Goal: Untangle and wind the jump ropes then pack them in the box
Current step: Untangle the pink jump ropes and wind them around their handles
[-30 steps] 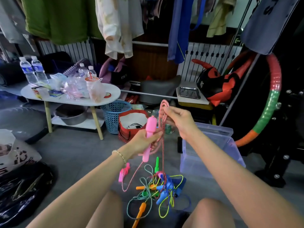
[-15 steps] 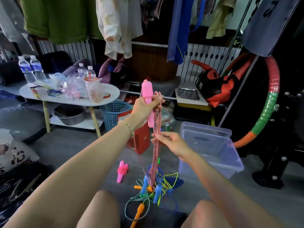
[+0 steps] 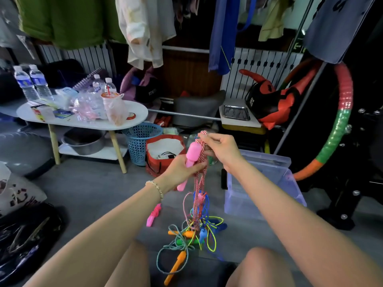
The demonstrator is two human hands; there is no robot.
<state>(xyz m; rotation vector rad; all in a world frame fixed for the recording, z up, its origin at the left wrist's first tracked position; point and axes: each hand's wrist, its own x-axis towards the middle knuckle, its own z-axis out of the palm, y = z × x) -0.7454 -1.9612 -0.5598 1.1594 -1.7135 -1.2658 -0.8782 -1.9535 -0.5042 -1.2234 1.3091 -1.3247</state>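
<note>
one rope looks finished: a small pink bundle of handles wrapped in cord [image 3: 153, 214] lies on the grey floor [image 3: 83, 193], just left of the pile. a second is in hand. the left hand [image 3: 182, 168] has its fingers curled round a pink plastic handle [image 3: 192, 156]. the right hand [image 3: 219, 147] pinches the top of several loops of pink-and-white twisted rope [image 3: 199, 183], held up just beside the handle. the rope's lower end hangs into the tangled pile of coloured ropes with orange, blue and green handles [image 3: 186, 239], on the floor in front of the knees, so by my read it isn't freed yet. the translucent bluish plastic box [image 3: 259, 195] sits on the floor right of the pile; can't make out any rope in it. judged early stage: most untangling and winding, and all the packing, are left.
</note>
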